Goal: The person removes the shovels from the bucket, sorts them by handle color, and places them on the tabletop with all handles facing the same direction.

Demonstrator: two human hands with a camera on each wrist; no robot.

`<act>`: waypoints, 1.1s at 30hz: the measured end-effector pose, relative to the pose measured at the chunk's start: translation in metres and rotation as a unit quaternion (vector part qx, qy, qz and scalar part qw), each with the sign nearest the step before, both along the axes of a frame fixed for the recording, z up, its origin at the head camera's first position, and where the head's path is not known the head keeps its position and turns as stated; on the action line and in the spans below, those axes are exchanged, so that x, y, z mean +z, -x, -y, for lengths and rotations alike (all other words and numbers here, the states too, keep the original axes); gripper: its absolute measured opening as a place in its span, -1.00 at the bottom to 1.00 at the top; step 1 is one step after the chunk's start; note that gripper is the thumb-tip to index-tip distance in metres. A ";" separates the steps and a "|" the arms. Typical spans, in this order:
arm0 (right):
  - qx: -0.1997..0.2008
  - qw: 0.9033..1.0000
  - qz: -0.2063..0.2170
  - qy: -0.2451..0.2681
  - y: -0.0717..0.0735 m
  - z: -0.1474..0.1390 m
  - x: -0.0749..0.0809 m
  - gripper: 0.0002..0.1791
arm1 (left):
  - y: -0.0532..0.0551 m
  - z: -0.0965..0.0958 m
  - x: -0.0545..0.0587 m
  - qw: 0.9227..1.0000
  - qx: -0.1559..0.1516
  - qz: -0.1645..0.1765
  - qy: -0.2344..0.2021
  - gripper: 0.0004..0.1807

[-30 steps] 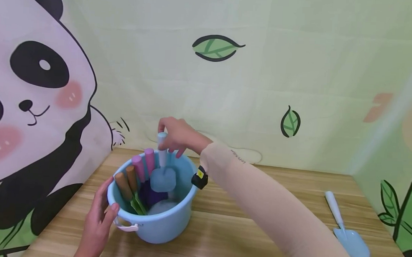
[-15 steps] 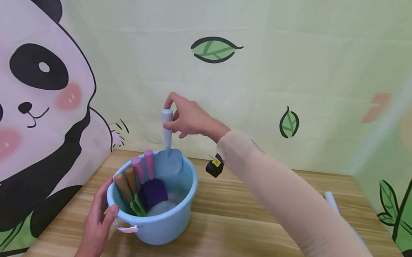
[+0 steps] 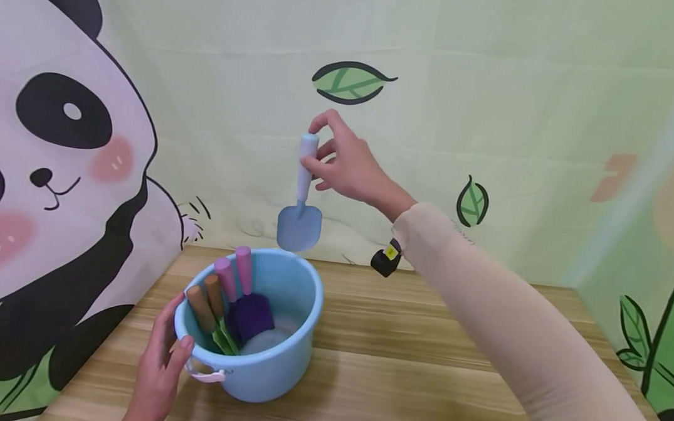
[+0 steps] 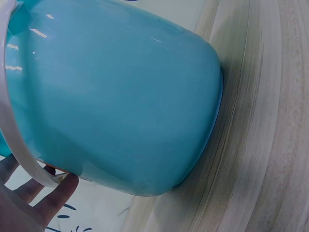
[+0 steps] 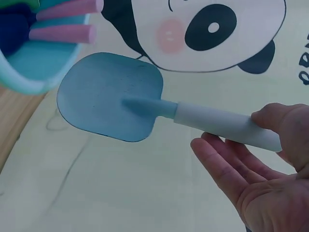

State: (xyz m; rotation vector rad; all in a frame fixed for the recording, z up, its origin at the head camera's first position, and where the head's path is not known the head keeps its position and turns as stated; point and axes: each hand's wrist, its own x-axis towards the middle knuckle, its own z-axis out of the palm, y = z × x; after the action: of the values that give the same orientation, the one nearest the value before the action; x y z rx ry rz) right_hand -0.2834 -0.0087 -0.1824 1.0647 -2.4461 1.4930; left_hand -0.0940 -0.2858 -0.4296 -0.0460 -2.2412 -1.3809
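Starting big: got a panda-print backdrop (image 3: 110, 226) behind everything and a wood-look table (image 3: 420, 377) under the work, both just the same as a second ago.

Next size down, a light blue bucket (image 3: 267, 380), upright on the table and seemingly not budged either.

Now for the actual news: the blue spade (image 3: 300, 218). A second ago, down inside the bucket; half a second ago, level with the back rim; now lifted right out, blade (image 5: 111, 96) downward, just above the back rim in the head view and plainly apart from the bucket in the right wrist view.

Right hand (image 3: 350, 161): clamped on the spade's pale handle (image 5: 217, 124) near its top end, and up and to the right along with it. Left hand (image 3: 161, 353): same spot as before, fingers fairly straight against the bucket's left side, thumb apart from them by the rim. Not wrapped round anything, as far as can be made out. Probably just steadying.

Small stuff: two pink handles (image 3: 244, 272) above dark purple blades (image 3: 253, 313), plus two brown handles (image 3: 201, 308) with green ends (image 3: 226, 337), all left leaning in the bucket.

Calling that a clean lift: nothing hooked along, likely past any snagging, but not set down yet.
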 end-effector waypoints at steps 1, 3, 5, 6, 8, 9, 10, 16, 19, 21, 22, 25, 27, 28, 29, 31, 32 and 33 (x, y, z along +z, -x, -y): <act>-0.005 1.000 -0.001 0.002 0.002 -0.004 0.001 -0.58 | 0.000 0.000 0.000 1.000 0.000 -0.001 0.000 -0.34; -0.014 1.000 -0.005 0.009 0.005 -0.012 0.003 -0.57 | 0.000 0.000 0.000 1.000 0.001 -0.001 0.001 -0.34; -0.024 1.000 -0.004 0.013 0.009 -0.021 0.005 -0.56 | 0.000 0.001 0.000 1.000 0.001 -0.001 0.001 -0.34; -0.029 0.999 -0.003 0.014 0.010 -0.026 0.006 -0.56 | 0.000 0.001 0.000 1.000 0.001 -0.001 0.000 -0.34; -0.039 0.999 0.000 0.016 0.013 -0.036 0.007 -0.56 | 0.000 0.001 0.000 1.000 0.001 0.000 0.000 -0.34; -0.045 0.999 0.001 0.015 0.014 -0.041 0.008 -0.55 | 0.000 0.000 0.000 1.000 0.001 0.000 -0.001 -0.34; -0.050 0.999 0.002 0.014 0.015 -0.046 0.008 -0.55 | 0.000 0.000 0.000 1.000 0.001 0.001 -0.002 -0.34; -0.076 0.997 0.009 0.001 0.025 -0.078 0.003 -0.52 | 0.000 0.001 0.000 1.000 -0.001 0.000 -0.004 -0.34; -0.091 0.996 0.015 -0.008 0.029 -0.093 0.000 -0.50 | -0.001 0.001 0.000 1.000 0.000 -0.002 -0.002 -0.34; -0.103 0.994 0.018 -0.015 0.031 -0.102 -0.003 -0.50 | -0.002 0.001 0.000 1.000 -0.001 -0.004 -0.003 -0.34; -0.109 0.994 0.020 -0.017 0.032 -0.106 -0.005 -0.50 | -0.002 0.001 0.000 1.000 -0.001 -0.004 -0.003 -0.34; -0.124 0.992 0.022 -0.026 0.033 -0.119 -0.010 -0.49 | -0.003 0.002 0.001 1.000 -0.002 -0.004 -0.005 -0.34; -0.130 0.991 0.024 -0.030 0.034 -0.127 -0.014 -0.48 | -0.004 0.002 0.002 1.000 -0.003 -0.004 -0.007 -0.34; -0.131 0.991 0.026 -0.030 0.034 -0.131 -0.016 -0.47 | -0.005 0.002 0.002 1.000 -0.003 -0.003 -0.007 -0.34; -0.131 0.990 0.028 -0.030 0.035 -0.135 -0.018 -0.47 | -0.005 0.002 0.002 1.000 -0.003 -0.003 -0.008 -0.34; -0.132 0.990 0.033 -0.028 0.036 -0.142 -0.022 -0.46 | -0.006 0.002 0.002 1.000 -0.003 -0.001 -0.008 -0.34; -0.132 0.990 0.036 -0.027 0.037 -0.145 -0.025 -0.46 | -0.006 0.002 0.002 1.000 -0.003 0.000 -0.007 -0.34; -0.133 0.990 0.038 -0.027 0.037 -0.149 -0.027 -0.46 | -0.006 0.002 0.002 1.000 -0.003 0.001 -0.007 -0.34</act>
State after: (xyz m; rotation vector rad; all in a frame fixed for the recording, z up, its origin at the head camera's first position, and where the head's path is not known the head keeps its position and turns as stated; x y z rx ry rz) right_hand -0.3205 0.1401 -0.2093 0.6648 -2.5696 1.4146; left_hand -0.0877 -0.2874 -0.4276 -0.0460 -2.2338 -1.4005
